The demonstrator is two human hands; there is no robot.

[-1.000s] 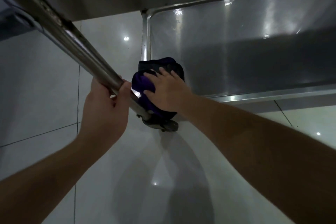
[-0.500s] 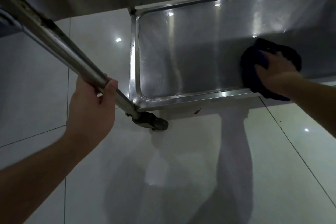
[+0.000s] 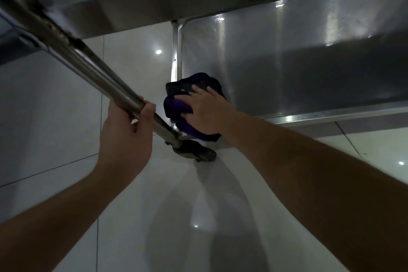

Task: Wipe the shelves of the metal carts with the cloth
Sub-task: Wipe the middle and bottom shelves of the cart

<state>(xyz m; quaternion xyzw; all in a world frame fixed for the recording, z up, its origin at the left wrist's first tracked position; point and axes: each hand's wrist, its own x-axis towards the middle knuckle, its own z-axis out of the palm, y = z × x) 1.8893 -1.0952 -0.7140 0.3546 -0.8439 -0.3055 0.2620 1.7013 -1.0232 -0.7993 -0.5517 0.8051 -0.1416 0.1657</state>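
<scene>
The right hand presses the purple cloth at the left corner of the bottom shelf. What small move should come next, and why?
Probably sweep the cloth to the right along the bottom shelf. The right hand presses it flat at the shelf's left end, by the rim corner, so most of the surface lies to the right. The left hand grips the cart post, which should steady the cart.
</scene>
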